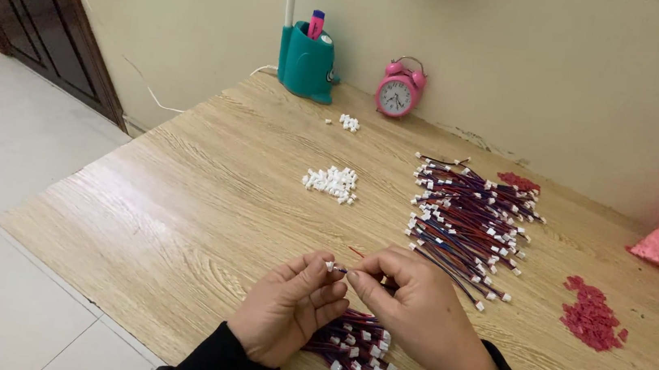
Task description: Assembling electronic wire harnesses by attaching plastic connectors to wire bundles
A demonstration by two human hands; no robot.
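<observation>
Two hands meeting over a wooden table (180, 210).
From above: left hand (290, 307) pinches a small white connector (330, 266); right hand (414, 308) pinches its thin wire (355, 253), above a wire bundle (353, 347) near the table's front edge.

Bare wooden table (180, 210) across the left and centre of the frame, open for passing, white connector heap (331, 182) at centre, wire bundle (468, 224) spread right of centre, red pieces (592, 314) lower right, clock (400, 90) and teal holder (307, 64) along the top edge
</observation>
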